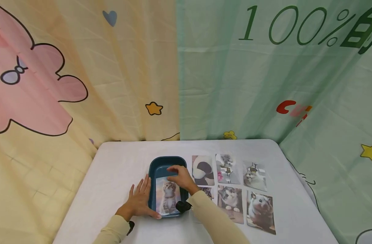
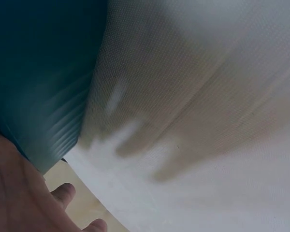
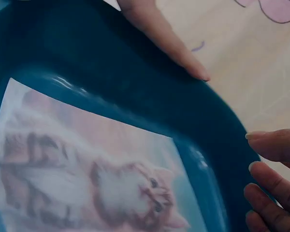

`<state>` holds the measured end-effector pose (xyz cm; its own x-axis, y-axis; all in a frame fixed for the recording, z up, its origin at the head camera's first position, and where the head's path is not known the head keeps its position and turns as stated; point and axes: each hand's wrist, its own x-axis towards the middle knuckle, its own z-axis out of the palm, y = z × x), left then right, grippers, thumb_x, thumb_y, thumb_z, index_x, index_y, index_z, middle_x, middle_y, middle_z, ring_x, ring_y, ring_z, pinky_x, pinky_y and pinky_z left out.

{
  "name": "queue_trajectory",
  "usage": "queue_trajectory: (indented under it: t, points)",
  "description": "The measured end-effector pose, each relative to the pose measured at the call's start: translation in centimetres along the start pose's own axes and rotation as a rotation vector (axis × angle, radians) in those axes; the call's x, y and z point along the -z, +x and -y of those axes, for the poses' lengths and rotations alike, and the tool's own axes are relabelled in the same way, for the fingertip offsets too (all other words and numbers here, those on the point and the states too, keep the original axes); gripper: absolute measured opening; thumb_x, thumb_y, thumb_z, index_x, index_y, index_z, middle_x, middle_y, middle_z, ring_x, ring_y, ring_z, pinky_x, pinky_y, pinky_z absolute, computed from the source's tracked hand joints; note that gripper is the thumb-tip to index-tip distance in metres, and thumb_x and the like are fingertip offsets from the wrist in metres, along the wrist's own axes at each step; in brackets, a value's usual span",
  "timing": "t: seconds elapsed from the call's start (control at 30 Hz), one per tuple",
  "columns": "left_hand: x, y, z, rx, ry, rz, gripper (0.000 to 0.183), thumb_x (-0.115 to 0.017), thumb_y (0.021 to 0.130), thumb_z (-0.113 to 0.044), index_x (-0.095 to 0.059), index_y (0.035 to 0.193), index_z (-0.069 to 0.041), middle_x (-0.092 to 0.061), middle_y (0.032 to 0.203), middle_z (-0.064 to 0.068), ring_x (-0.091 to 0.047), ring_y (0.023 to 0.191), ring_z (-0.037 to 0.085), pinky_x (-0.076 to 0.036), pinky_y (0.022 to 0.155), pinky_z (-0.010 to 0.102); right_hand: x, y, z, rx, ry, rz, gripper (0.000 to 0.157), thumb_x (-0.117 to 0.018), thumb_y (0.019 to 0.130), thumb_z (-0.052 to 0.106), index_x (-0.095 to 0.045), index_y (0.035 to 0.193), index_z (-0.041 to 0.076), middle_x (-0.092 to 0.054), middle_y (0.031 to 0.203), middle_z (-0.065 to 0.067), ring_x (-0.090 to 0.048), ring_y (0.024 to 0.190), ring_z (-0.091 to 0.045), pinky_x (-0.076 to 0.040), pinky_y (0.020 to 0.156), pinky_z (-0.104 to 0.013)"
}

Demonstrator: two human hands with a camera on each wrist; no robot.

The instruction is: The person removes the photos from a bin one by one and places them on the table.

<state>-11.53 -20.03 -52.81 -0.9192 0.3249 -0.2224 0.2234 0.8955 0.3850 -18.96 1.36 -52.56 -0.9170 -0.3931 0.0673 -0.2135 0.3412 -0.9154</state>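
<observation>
A deep teal plastic tray (image 1: 152,166) stands on the white table, with a photo card of a kitten (image 1: 168,196) lying flat inside it. My left hand (image 1: 138,200) rests against the tray's left side, fingers spread and straight and the thumb at the near edge. Above the tray is my right hand (image 1: 182,179), fingers loosely bent and holding nothing. In the right wrist view the right hand's fingers (image 3: 275,191) hang apart over the tray's edge, above the kitten card (image 3: 87,169). The left wrist view shows the tray's outer wall (image 2: 43,87) beside the left hand (image 2: 19,188).
Right of the tray, several animal photo cards lie in two rows, among them a hamster card (image 1: 261,211), a cat card (image 1: 230,203) and a black-and-white picture (image 1: 203,170). My right forearm partly covers the near row. Printed curtains (image 1: 128,84) surround the white table (image 1: 119,159).
</observation>
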Motion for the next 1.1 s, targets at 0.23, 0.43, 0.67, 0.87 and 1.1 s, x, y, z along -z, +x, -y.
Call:
queue_trajectory:
  t: [0.23,0.43,0.67,0.87,1.1]
  points:
    - [0.2,-0.1,-0.1,0.003,0.0,0.004,0.15,-0.081,0.048,-0.073,-0.006,0.151,0.006,0.003,0.159,0.024,-0.006,0.144,0.044,-0.002,0.109,0.067,-2.0,0.8,-0.5,-0.071,-0.048,-0.083,0.036,-0.075,0.081,0.002,-0.065,0.115,-0.004,-0.065,0.116,-0.017,-0.059,0.111,-0.035,-0.049,0.092,-0.048]
    - [0.2,-0.1,-0.2,0.005,0.007,0.006,0.151,-0.078,0.047,-0.077,-0.007,0.151,0.006,0.002,0.159,0.024,-0.007,0.144,0.043,-0.004,0.109,0.066,-3.3,0.9,-1.4,-0.141,-0.086,-0.127,0.038,-0.073,0.082,0.001,-0.064,0.118,-0.002,-0.062,0.121,-0.017,-0.057,0.113,-0.034,-0.051,0.088,-0.044]
    - [0.1,-0.1,-0.2,0.001,0.01,-0.004,0.151,-0.077,0.046,-0.078,-0.008,0.151,0.006,0.001,0.159,0.024,-0.008,0.144,0.043,-0.004,0.109,0.067,-4.3,0.9,-4.0,-0.05,-0.223,-0.172,0.034,-0.075,0.078,0.009,-0.069,0.11,0.003,-0.069,0.108,-0.009,-0.061,0.106,-0.028,-0.046,0.092,-0.041]
    - [0.1,-0.2,-0.4,0.005,0.025,-0.006,0.151,-0.077,0.047,-0.077,-0.009,0.151,0.007,0.0,0.159,0.024,-0.009,0.144,0.043,-0.005,0.109,0.067,-4.2,0.8,-3.7,-0.031,-0.197,-0.183,0.031,-0.076,0.076,0.009,-0.07,0.106,0.002,-0.07,0.096,-0.006,-0.063,0.093,-0.024,-0.048,0.086,-0.037]
    - [0.2,-0.1,-0.5,0.012,0.038,-0.009,0.15,-0.078,0.047,-0.076,-0.01,0.151,0.007,-0.001,0.159,0.024,-0.01,0.144,0.043,-0.006,0.109,0.067,-4.2,0.6,-2.0,-0.162,-0.11,-0.187,0.018,-0.081,0.074,0.007,-0.075,0.091,0.004,-0.071,0.092,-0.009,-0.065,0.083,-0.022,-0.053,0.069,-0.03]
